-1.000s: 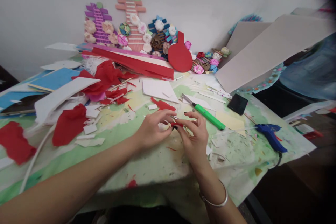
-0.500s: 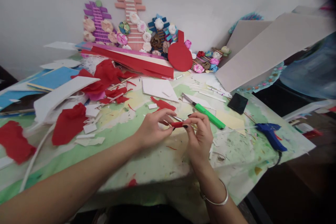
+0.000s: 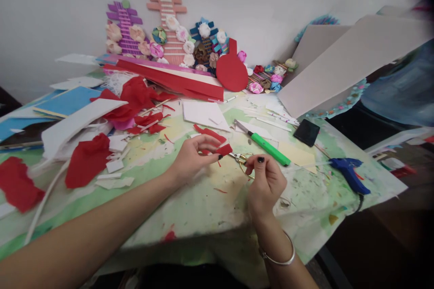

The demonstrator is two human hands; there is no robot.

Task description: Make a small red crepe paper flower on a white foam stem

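My left hand (image 3: pixel 194 156) pinches a small folded red piece (image 3: pixel 224 149), apparently paper or felt, with a pale inner side, between thumb and fingers. My right hand (image 3: pixel 266 180) is curled, its fingertips at the gold-coloured handle of the scissors (image 3: pixel 242 159). Their blades point left and end close behind the red piece. The scissors seem to rest on the table still. A red scrap (image 3: pixel 212 133) lies just behind my left hand. Beyond my right hand lies a green utility knife (image 3: pixel 269 148), blade out.
A blue glue gun (image 3: pixel 351 174) and a black phone (image 3: pixel 306 132) lie to the right. White card (image 3: pixel 205 115) and a red paddle shape (image 3: pixel 232 72) are behind. Red crepe pieces (image 3: pixel 88 160) and white scraps fill the left. Grey boards (image 3: pixel 339 63) lean at the back right.
My right hand has let go of the red piece and moved slightly right, to the scissors' handle. My left hand keeps the piece, now turned with its red face showing.
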